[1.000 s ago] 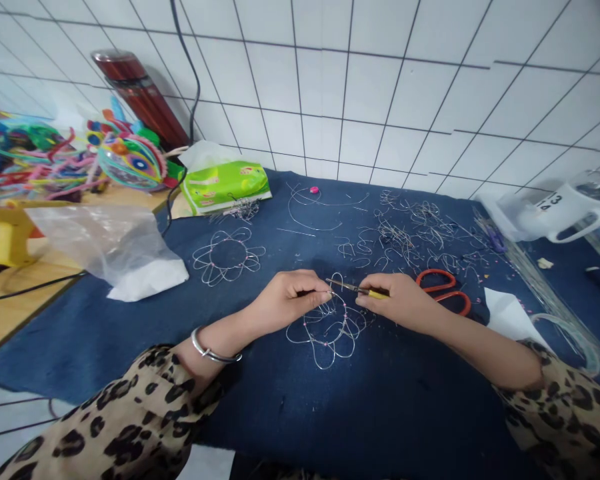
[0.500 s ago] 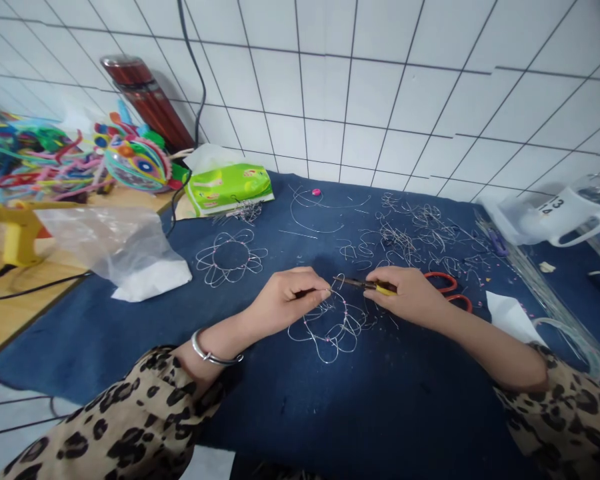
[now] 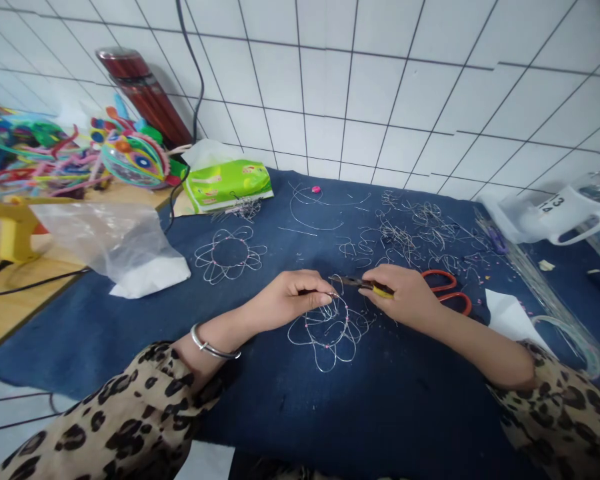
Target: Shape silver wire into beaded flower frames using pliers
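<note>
A silver wire flower (image 3: 330, 330) with small pink beads lies on the blue cloth (image 3: 290, 407) in front of me. My left hand (image 3: 293, 297) is closed in a pinch on the flower's upper edge. My right hand (image 3: 405, 293) is wrapped round yellow-handled pliers (image 3: 363, 285), whose dark jaws point left and meet the wire beside my left fingertips. A silver bangle sits on my left wrist.
A finished wire flower (image 3: 230, 253) lies further back left. Loose wire scraps (image 3: 415, 233) and orange scissors (image 3: 447, 290) lie behind my right hand. A green tissue pack (image 3: 227, 185), plastic bag (image 3: 115, 243), yellow glue gun (image 3: 10, 230) and white jug (image 3: 560, 213) ring the cloth.
Both hands stay on the wire flower; the pliers' tip has shifted slightly at the top of the wire. The view has wobbled a little.
</note>
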The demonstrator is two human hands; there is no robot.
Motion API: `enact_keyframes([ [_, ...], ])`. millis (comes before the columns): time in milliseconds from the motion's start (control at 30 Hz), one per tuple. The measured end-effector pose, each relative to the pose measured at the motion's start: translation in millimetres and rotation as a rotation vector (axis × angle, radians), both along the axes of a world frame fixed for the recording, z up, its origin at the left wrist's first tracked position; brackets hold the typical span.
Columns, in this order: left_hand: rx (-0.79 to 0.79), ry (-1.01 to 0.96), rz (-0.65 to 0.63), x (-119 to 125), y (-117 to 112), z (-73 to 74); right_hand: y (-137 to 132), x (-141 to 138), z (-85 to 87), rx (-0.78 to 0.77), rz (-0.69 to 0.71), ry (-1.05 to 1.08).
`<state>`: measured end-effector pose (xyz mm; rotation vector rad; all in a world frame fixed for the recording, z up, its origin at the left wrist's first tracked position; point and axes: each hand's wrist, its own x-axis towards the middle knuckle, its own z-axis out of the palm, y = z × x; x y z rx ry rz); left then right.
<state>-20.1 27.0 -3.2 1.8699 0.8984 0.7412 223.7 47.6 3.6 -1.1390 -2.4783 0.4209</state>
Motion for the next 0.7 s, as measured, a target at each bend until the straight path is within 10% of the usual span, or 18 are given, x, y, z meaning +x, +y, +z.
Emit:
enact_keyframes([
  [300, -0.264, -0.118, 0.012, 2.2, -2.3, -7.8, -5.6, -4.3, -6.7, 0.033, 0.029, 0.025],
  [700, -0.245, -0.11, 0.032, 3.7, -2.7, -5.9, -8.0, -8.2, -5.7, -0.044, -0.041, 0.03],
])
